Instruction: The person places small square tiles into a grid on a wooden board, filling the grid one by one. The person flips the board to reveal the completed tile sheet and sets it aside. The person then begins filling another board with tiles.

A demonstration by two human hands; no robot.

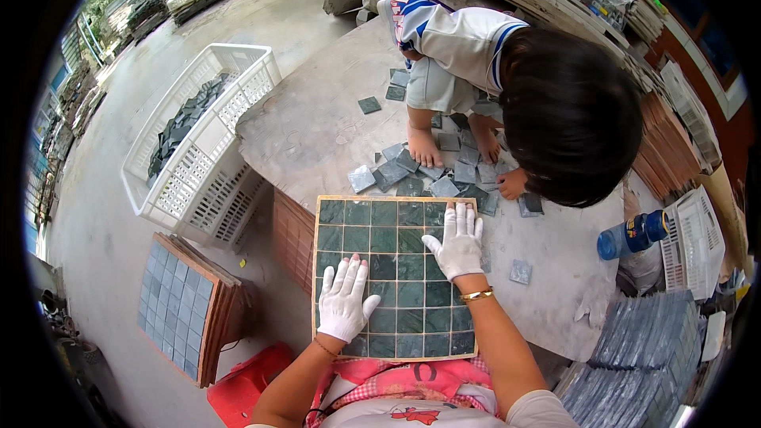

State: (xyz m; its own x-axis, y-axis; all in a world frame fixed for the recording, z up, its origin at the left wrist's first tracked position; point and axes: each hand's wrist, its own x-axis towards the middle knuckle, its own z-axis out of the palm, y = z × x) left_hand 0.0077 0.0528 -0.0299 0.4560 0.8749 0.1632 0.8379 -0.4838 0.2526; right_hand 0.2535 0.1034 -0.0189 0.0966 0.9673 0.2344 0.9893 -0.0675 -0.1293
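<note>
Tile panel [411, 321] is right in front of the person, near edge up against the pink apron [448, 375], far edge overlapping the big grey slab [301, 131]. Can't tell what's holding it up underneath.

On the writing front: the bottle [632, 235] over on the right has a dark blue band with yellowish marks, too small for me to read. The apron has a dark curved bit of print, and the pale shirt [372, 410] has a red bow picture. The other person [464, 36], crouched barefoot on the slab, wears a light top with red and blue printing on it, also too tiny to make out.

Panel itself looks pretty neat: squarish, dark green to grey-green stone squares in a tidy grid, pale lines between them, thin tan rim all round. Shades vary a bit square to square.

Both hands wear white gloves and neither is gripping anything. The left hand [346, 301] lies flat on the left side, fingers spread; the right hand [460, 247] lies flat near the far right corner, fingertips up by the rim. Loose tiles [392, 171] are scattered just beyond.
</note>
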